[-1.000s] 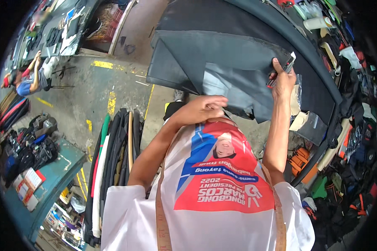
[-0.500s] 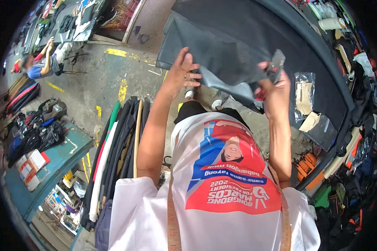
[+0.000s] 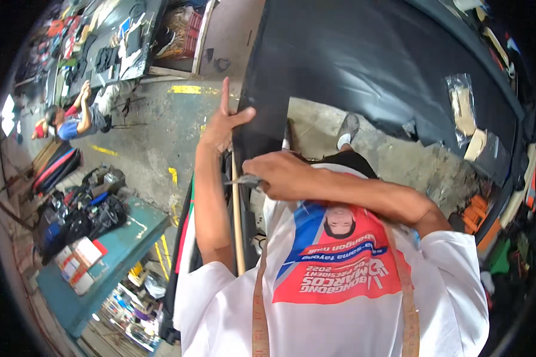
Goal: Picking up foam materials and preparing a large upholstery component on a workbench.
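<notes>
A black sheet of smooth material covers the table, and a narrow flap of it hangs toward me. My left hand is at this flap's left edge, index finger stretched forward and thumb spread over the black surface. My right forearm crosses in front of my body. Just below the flap, my right hand is closed around a grey pointed metal tool, its tip pointing left. The fingers hide most of the tool, so its exact kind is unclear.
Upright rolls of material stand by my left arm. A teal table holds bags and papers at left. A clear packet of beige pieces lies on the right. Another person is at far left; a measuring tape hangs round my neck.
My right hand has swung left across my body with the tool. The lifted grey-black piece of material is no longer raised between my hands. My left hand has shifted left and slightly down.
</notes>
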{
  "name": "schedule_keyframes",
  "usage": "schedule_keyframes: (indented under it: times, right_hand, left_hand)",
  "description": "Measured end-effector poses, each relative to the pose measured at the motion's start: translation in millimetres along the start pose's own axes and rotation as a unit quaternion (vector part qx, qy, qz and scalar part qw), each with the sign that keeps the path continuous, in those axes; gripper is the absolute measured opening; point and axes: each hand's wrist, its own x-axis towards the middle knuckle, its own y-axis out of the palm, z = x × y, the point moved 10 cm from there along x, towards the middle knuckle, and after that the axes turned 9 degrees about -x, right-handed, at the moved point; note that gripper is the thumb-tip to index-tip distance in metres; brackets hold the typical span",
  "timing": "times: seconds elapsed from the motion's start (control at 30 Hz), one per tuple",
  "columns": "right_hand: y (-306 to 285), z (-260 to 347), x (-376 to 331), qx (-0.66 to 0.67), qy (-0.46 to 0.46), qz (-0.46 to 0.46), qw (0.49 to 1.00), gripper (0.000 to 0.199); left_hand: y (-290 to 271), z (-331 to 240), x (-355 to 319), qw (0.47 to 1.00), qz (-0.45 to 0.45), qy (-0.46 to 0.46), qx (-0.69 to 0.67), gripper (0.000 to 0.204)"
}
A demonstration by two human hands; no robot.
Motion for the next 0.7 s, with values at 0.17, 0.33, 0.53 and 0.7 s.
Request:
schedule_keyframes:
  times: [0.17,0.33,0.53,0.7]
  right_hand:
    - [7,-33,31,-0.001,0.067,-0.096,0.993,0.027]
    - [6,-62,0,0.192,0.277,-0.161,0.928,0.023]
    - [10,-146,-59,0.288,0.334,-0.406,0.8,0.027]
    - [0,-189,-54,0.222,0.393,-0.434,0.78,0.026]
  left_hand:
    - [-25,29,12,0.962,0.108,0.066,0.244,0.117]
    - [-70,79,13,0.952,0.112,-0.011,0.283,0.115]
    - [-127,130,-8,0.974,0.059,0.0,0.217,0.085]
    - [-148,177,-40,0.973,0.069,-0.167,0.145,0.04]
